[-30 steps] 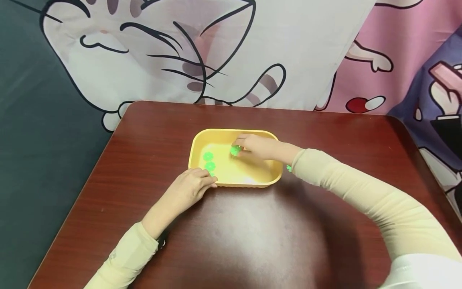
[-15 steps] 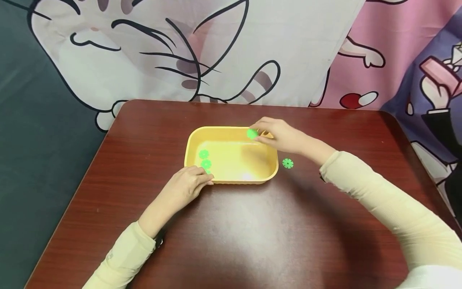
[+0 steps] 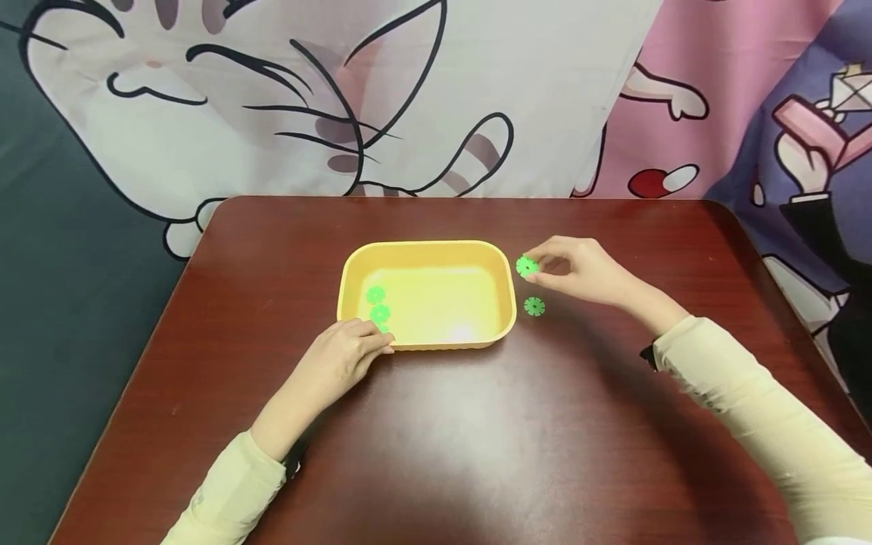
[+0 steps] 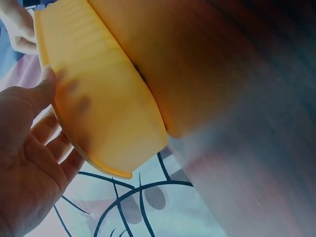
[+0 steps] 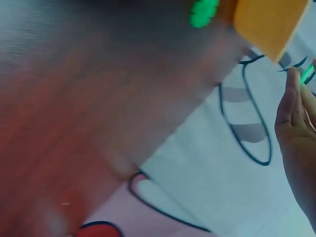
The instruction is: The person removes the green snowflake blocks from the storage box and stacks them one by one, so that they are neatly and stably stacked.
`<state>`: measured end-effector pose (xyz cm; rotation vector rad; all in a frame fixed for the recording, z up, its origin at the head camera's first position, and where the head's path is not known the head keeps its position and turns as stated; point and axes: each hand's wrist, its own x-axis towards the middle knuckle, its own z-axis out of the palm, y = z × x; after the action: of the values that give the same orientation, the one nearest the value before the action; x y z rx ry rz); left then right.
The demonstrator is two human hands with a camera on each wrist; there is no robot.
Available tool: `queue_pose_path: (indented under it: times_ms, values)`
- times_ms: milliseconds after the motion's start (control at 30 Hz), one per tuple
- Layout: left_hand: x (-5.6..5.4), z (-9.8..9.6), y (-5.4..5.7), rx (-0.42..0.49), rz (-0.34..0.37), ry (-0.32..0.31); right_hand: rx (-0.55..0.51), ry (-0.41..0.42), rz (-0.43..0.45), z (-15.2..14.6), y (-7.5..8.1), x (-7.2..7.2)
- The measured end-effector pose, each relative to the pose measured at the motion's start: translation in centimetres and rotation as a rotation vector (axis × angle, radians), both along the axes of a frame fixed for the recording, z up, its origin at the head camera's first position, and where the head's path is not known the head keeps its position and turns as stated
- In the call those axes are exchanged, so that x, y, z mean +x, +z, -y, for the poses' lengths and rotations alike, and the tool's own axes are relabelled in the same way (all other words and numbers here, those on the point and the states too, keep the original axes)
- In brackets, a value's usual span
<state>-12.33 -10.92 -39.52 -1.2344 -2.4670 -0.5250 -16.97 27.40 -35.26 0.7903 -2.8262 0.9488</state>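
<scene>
Pinching a notched green disc (image 3: 527,266) between thumb and fingertips, a person's right hand (image 3: 580,266) hangs just beyond the right end of a yellow plastic tray (image 3: 443,299), near a matching disc (image 3: 534,306) lying on the dark red wood-grain table (image 3: 436,424). The left hand (image 3: 344,352) grips the tray's near-left rim, thumb outside the wall and fingers inside, beside three more green discs (image 3: 379,312) lined up within, the nearest partly hidden by that hand.

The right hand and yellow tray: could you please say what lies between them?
The head view shows a green slotted disc there, pinched by the right hand.
</scene>
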Motion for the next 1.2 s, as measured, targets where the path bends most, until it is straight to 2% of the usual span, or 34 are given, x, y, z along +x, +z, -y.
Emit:
queue_pose_path:
  times_ms: [167, 400, 767, 1200]
  values:
    - [0.5, 0.7, 0.0, 0.004, -0.016, 0.013, 0.003, 0.002, -0.013, -0.9, -2.0, 0.7]
    - [0.3, 0.6, 0.2, 0.002, -0.022, 0.009, 0.053, -0.005, -0.027, -1.8, -4.2, 1.6]
    - [0.0, 0.4, -0.1, 0.012, -0.021, 0.000, 0.198, -0.046, -0.008, -2.4, -5.5, 2.1]
    - [-0.1, 0.2, -0.1, -0.002, -0.019, -0.012, 0.229, -0.050, -0.017, -2.0, -6.4, 2.1]
